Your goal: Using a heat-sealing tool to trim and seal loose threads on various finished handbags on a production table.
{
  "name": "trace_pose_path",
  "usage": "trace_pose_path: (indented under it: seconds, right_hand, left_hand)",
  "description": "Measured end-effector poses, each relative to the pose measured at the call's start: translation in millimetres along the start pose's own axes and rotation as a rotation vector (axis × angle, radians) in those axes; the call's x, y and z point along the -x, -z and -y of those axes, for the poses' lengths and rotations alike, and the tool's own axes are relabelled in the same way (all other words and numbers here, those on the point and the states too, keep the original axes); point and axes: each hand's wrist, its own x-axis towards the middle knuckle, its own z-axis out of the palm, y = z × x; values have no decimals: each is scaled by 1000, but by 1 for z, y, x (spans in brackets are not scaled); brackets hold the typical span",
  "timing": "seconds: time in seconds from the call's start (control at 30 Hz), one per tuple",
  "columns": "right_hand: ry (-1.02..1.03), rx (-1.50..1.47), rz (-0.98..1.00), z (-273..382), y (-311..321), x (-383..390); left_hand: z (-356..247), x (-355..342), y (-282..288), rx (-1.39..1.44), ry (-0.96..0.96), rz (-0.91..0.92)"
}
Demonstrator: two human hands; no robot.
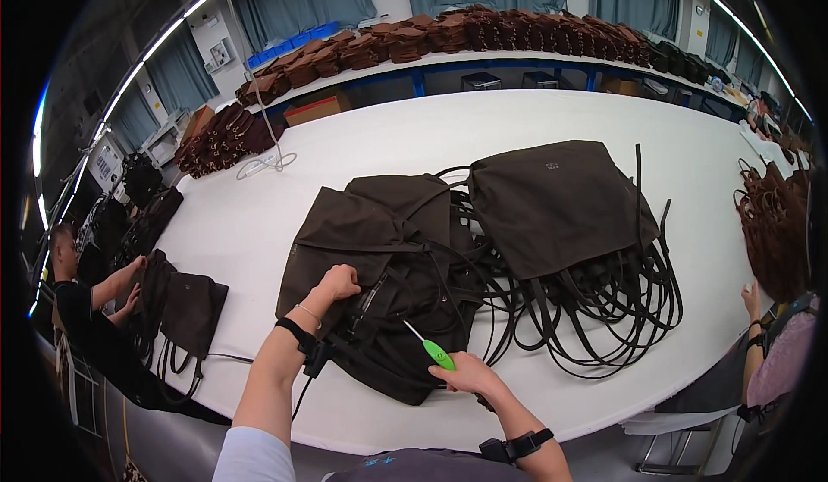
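My left hand (338,284) is closed on the fabric of a dark brown-grey bag (323,223), just above a zipper (369,299). My right hand (461,372) grips a small tool with a green handle (437,353) and a thin metal shaft, whose tip lies over the same bag. To the right, another dark bag (561,206) rests on a mass of long straps (595,327), some of which run under and across the bag in front of me.
The white curved table (690,154) carries piles of brown pieces (224,141) at back left and right (776,232). A co-worker (82,301) at left handles dark bags (194,309); another person (776,361) sits at right. A white cable (267,163) hangs down. Stacked pieces (414,34) line a rear bench.
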Motion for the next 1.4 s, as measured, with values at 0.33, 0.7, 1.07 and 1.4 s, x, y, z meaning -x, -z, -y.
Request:
trace_pose_path:
  seconds: [0.33, 0.7, 1.07, 1.4]
  right_hand:
    - [48, 4, -54, -1, 0, 3]
    - [198, -98, 39, 70, 22, 22]
    - [150, -218, -21, 37, 30, 1]
    - [574, -558, -119, 31, 50, 111]
  left_hand:
    - [-34, 24, 3, -284, 19, -288]
    - [-4, 85, 93, -51, -77, -663]
    - [-20, 88, 125, 94, -49, -683]
    - [-88, 72, 274, 123, -484, -1263]
